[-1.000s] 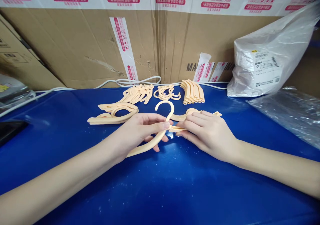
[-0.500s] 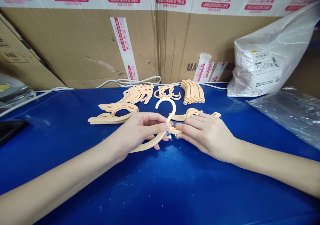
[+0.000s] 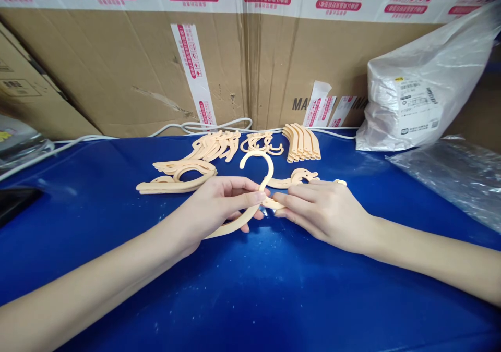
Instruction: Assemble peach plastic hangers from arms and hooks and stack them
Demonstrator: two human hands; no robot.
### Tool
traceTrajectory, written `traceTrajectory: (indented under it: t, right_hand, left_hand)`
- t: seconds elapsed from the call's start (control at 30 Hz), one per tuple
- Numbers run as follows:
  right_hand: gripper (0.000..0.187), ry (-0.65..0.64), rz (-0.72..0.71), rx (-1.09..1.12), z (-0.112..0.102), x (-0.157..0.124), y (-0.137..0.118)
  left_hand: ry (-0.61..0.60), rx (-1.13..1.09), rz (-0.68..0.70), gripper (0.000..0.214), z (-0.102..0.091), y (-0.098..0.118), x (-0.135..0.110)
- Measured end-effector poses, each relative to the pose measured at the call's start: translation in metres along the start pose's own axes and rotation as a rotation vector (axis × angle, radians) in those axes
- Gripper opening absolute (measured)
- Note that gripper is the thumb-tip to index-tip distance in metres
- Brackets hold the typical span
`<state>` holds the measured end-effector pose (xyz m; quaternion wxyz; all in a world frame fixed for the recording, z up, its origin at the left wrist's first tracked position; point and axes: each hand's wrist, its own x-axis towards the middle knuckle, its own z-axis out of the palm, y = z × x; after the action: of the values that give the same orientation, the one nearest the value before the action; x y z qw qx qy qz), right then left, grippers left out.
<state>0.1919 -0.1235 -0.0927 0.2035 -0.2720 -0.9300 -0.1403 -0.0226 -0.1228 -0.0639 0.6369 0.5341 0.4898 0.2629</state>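
Observation:
Over the middle of the blue table, my left hand [image 3: 223,201] pinches a cream plastic hanger [image 3: 270,169] at the base of its hook, thumb on top. The hook stands up and curls left, while a curved arm of the hanger runs down to the left below my palm. My right hand [image 3: 329,211] is closed on a short cream hanger arm [image 3: 272,204] that meets the hook's base at my left fingertips. How the two parts join is covered by my fingers. Behind my right hand lie more cream hanger parts [image 3: 301,176], partly hidden.
Folded cream hangers [image 3: 176,184] lie left of my hands. Farther back are a pile of hanger arms [image 3: 217,144], loose hooks [image 3: 260,142] and a neat row of curved arms [image 3: 301,142]. A white cable [image 3: 183,126], cardboard boxes [image 3: 136,70] and a plastic bag [image 3: 399,96] border the table.
The hook has leaned slightly to the left, and the short arm in my right hand now slopes more downward to the right. Both hands have stayed nearly in place.

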Motion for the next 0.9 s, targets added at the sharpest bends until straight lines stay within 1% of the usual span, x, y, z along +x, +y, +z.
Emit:
traceTrajectory:
  t: [0.2,0.3,0.43,0.57,0.67,0.77,0.9]
  right_hand:
    - [0.033,0.061,-0.027,-0.009,-0.001,0.001,0.002]
    - [0.034,0.064,-0.026,-0.008,-0.001,0.001,0.002]
    - [0.032,0.066,-0.021,-0.019,0.000,0.000,0.001]
    - [0.029,0.105,-0.025,-0.059,0.000,-0.001,0.001]
    - [0.028,0.125,-0.021,-0.039,0.000,-0.002,0.002]
    - [0.028,0.126,-0.001,-0.021,0.000,-0.003,0.003]
    - [0.027,0.113,0.019,-0.036,0.000,-0.003,0.003]
  left_hand:
    - [-0.006,-0.042,-0.021,0.010,0.001,0.003,0.000]
    - [-0.016,-0.045,-0.025,0.010,-0.001,0.002,0.002]
    - [-0.045,-0.040,0.003,0.012,-0.005,-0.002,0.003]
    - [-0.070,-0.042,0.003,0.013,-0.008,-0.003,0.003]
    - [-0.068,-0.066,-0.002,0.011,-0.009,-0.002,0.004]
    - [-0.074,-0.080,0.013,0.009,-0.011,0.000,0.005]
    - [-0.064,-0.077,-0.001,0.011,-0.011,-0.002,0.006]
